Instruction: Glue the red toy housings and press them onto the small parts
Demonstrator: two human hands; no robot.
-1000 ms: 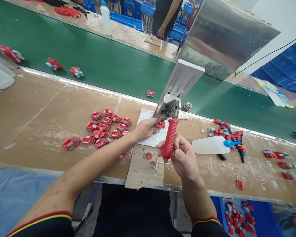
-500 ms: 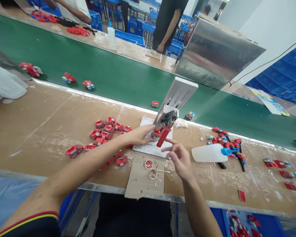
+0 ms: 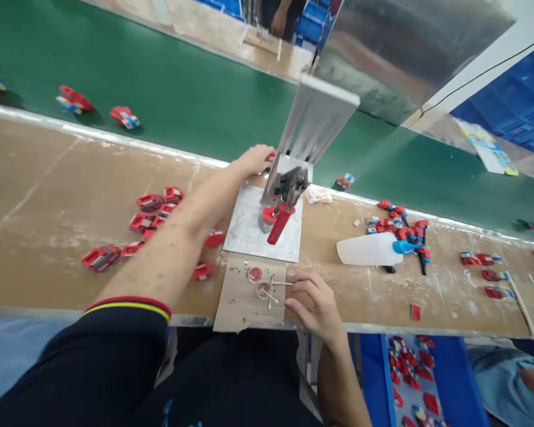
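Stretches the left hand (image 3: pixel 254 160) forward past the hand press (image 3: pixel 289 190) to the near rim of the green conveyor belt (image 3: pixel 182 101), fingers bent down together over a small red toy part (image 3: pixel 270 156) — gripped or merely touched, impossible to tell. Rests the right hand (image 3: pixel 314 303) at the front edge of the workbench (image 3: pixel 48 196), just beside the cardboard scrap (image 3: pixel 238 302), fingers loosely curled, forefinger tip at the end of a thin wooden stick (image 3: pixel 281 283) lying across a small cup (image 3: pixel 264 290); thumb apart below it, so no sure pinch. Leaves the red handle (image 3: pixel 279 222) of the press untouched, sloping down over the metal plate (image 3: pixel 244 231), with another red part (image 3: pixel 269 214) at its foot.

Seems well under way yet far from finished — assembled pieces (image 3: pixel 124 117) already out on the belt, a loose pile of red parts (image 3: pixel 153 216) left of the plate, more in the blue bin (image 3: pixel 409 367) under the bench. Near the plate's right side, a squeeze bottle (image 3: pixel 367 250) on its side.
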